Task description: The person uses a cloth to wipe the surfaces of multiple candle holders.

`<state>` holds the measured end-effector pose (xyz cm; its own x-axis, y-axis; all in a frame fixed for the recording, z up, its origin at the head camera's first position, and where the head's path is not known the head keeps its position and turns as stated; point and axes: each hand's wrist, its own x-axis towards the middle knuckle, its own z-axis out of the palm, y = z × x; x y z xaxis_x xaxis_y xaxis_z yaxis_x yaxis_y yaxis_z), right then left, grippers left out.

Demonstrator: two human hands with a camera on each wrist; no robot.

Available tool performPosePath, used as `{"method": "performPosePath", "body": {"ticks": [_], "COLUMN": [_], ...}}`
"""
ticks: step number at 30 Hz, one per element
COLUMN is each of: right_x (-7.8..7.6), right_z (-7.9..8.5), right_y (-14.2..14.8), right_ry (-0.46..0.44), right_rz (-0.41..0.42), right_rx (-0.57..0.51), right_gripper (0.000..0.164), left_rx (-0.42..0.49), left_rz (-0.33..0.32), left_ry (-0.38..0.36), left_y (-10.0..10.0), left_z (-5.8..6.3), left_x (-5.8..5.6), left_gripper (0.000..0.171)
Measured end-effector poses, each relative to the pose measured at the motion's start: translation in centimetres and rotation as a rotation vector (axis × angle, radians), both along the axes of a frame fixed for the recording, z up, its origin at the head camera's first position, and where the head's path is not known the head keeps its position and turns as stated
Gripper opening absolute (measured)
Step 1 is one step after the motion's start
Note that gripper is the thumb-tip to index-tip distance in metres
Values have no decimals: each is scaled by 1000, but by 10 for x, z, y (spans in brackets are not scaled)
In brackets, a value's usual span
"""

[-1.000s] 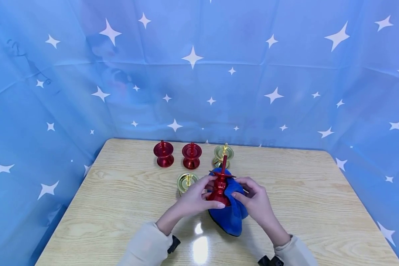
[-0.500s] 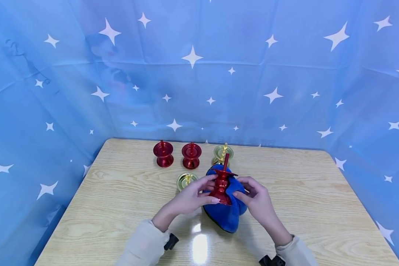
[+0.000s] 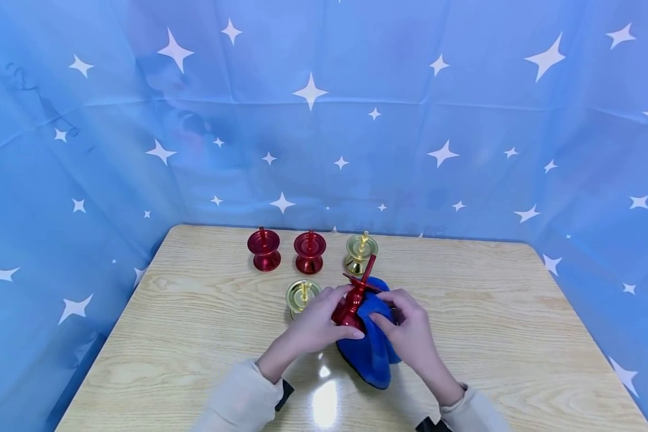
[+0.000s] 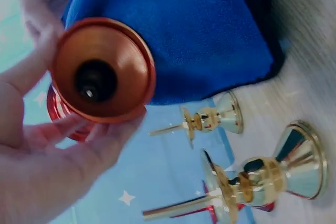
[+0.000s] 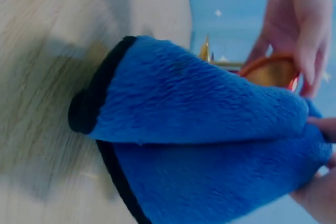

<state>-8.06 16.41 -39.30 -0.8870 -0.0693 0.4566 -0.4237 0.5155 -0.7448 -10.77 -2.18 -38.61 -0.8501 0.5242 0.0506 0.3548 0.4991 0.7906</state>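
A shiny red candlestick (image 3: 350,309) with a dish and a long pin is held by its body in my left hand (image 3: 314,324), its top leaning to the right. In the left wrist view its hollow, coppery base (image 4: 128,59) faces the camera. My right hand (image 3: 412,327) pinches a folded blue plush cloth (image 3: 368,360), which lies against the candlestick's right side and hangs below it. Dark edging (image 5: 107,85) borders the cloth in the right wrist view. Just left of the held candlestick, a gold candlestick (image 3: 302,294) stands upright, partly covered by my left hand.
Two red candlesticks, a left one (image 3: 266,259) and a middle one (image 3: 309,263), stand along the back of the wooden table (image 3: 205,318). A gold candlestick (image 3: 354,264) stands to their right. Behind rises a blue backdrop (image 3: 356,132) with white stars.
The held candlestick rose slightly, then came down and tilted further right. My right hand and the cloth have shifted a little left across its side. The standing candlesticks stay in place.
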Motion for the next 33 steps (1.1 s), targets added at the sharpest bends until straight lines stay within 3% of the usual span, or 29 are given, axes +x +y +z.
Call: {"method": "performPosePath", "body": {"ticks": [3,5,7,12,14,18,21,24,28,31,33], "right_x": [2,1,0,-6,-7,-8,-7,-3,2,4,3], "right_z": [1,2,2,-2,-3,-4,-3,1,5,7,8], "right_y": [-5,-5,-3,9,13,14,12,7,0,-2,-1], "right_ry": [149,168,94,-201,-267,-338,-360,-284,-26,126,132], "right_rz": [-30,-25,8,68,64,35,13,12,23,30,50], "right_rx": [136,140,43,-282,-323,-344,-336,-275,-48,78,55], "right_gripper": [34,35,34,26,25,26,25,24,30,35,35], "left_rx": [-44,-3,85,349,394,388,327,233,128,118,159], "left_rz": [22,15,-4,-96,-123,-124,-98,-68,-47,-65,-82], "left_ry": [40,11,-64,-295,-343,-344,-288,-216,-134,-117,-151], "left_y": [2,1,-2,-12,-14,-14,-11,-7,-5,-5,-7], "left_z": [1,0,-1,-3,-3,-4,-7,-10,-13,-13,-13], "left_x": [1,-1,-3,-8,-8,-6,-6,-5,-5,-6,-6], "left_gripper": [76,73,70,65,65,64,65,66,67,68,67]}}
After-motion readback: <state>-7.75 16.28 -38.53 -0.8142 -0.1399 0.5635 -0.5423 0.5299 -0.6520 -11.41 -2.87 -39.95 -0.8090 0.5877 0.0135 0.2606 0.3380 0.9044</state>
